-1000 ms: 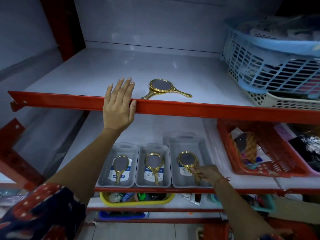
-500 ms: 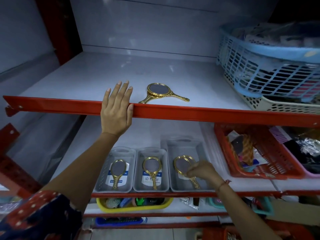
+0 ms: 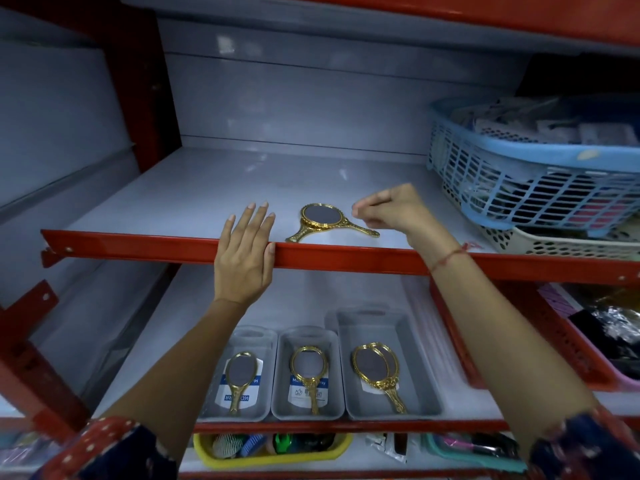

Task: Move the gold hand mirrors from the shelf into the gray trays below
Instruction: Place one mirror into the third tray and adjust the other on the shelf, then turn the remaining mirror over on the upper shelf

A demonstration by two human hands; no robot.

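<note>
Two gold hand mirrors [image 3: 320, 218] lie stacked on the upper shelf [image 3: 194, 199], just behind its red front rail. My left hand [image 3: 244, 252] rests flat over that rail, fingers apart, left of the mirrors. My right hand [image 3: 389, 209] hovers just right of the mirrors with fingers loosely curled and nothing in it. On the shelf below stand three gray trays: the left tray [image 3: 242, 341] and the middle tray [image 3: 332, 344] hold one gold mirror each, the right tray [image 3: 412, 341] holds two stacked mirrors [image 3: 375, 370].
A blue basket [image 3: 519, 174] on a cream basket fills the upper shelf's right end. A red basket [image 3: 460, 334] with goods sits right of the trays. A yellow tub [image 3: 270, 453] of small items stands on the shelf beneath.
My right hand let go of the mirror in the right tray and rose to the upper shelf beside the stacked mirrors. The view tilted upward. My left hand stayed on the rail.
</note>
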